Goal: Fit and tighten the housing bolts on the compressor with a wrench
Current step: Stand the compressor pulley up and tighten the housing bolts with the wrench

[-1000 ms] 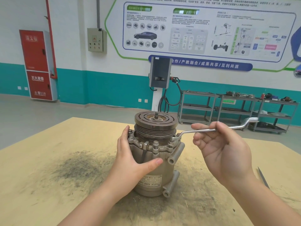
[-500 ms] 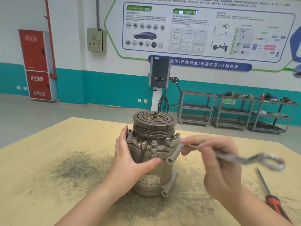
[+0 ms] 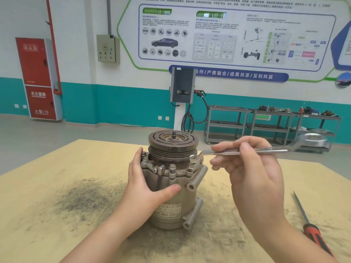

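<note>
Nearest, at the right edge of the table (image 3: 47,196): a screwdriver (image 3: 308,223) with a red and black handle, lying flat, well apart from everything else. On the tabletop, a dark sooty smear left of centre.

At centre, standing upright on the table: the compressor (image 3: 176,194), pulley end up, label facing the camera. Left hand (image 3: 146,185) wrapped round its left side, thumb across the front of the body, fingers curled round the back up by the flange. Along the flange, several housing bolts (image 3: 172,166) seated upright.

Right of the compressor, right hand (image 3: 252,171) pinching the shank of the wrench (image 3: 247,151) between thumb and curled fingers. Wrench held roughly level, ring end set over a bolt on the right of the flange, just under the pulley; far end blurred.

Beyond the table: grey floor, metal shelving carts (image 3: 273,126) at the right, a charging post (image 3: 183,92) behind the compressor, a red cabinet (image 3: 39,78) at the left, a printed wall board (image 3: 235,35) above.
</note>
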Action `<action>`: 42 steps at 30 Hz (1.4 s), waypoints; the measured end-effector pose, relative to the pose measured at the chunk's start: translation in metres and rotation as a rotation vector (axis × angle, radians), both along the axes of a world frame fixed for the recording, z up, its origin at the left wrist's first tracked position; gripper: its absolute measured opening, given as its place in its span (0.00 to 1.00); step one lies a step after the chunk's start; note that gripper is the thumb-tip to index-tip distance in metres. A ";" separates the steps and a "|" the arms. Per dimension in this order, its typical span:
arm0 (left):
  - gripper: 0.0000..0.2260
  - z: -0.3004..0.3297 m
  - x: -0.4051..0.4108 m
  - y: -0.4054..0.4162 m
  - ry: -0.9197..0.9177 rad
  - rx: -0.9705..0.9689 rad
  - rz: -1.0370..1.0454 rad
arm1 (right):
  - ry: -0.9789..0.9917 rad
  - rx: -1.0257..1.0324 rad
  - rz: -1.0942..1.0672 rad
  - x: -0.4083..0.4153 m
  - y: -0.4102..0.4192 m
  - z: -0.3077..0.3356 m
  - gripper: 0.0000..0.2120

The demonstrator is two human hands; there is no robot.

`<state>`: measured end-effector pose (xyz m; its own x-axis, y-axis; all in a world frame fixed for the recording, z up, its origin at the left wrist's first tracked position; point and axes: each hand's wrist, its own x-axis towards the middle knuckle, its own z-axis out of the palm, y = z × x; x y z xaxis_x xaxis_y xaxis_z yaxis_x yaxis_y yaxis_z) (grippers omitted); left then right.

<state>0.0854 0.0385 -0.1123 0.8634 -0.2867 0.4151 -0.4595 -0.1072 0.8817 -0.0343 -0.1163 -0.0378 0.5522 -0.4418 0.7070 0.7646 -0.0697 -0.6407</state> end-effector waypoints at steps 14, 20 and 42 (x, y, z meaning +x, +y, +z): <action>0.54 0.004 0.003 0.009 0.047 0.030 -0.070 | 0.418 0.532 0.439 0.016 -0.024 0.004 0.07; 0.62 0.004 0.002 0.010 0.058 0.010 -0.097 | 0.098 0.401 0.238 0.020 -0.009 -0.027 0.09; 0.57 0.001 -0.001 0.005 -0.002 -0.034 -0.050 | -0.007 -0.213 0.058 0.001 0.023 -0.026 0.09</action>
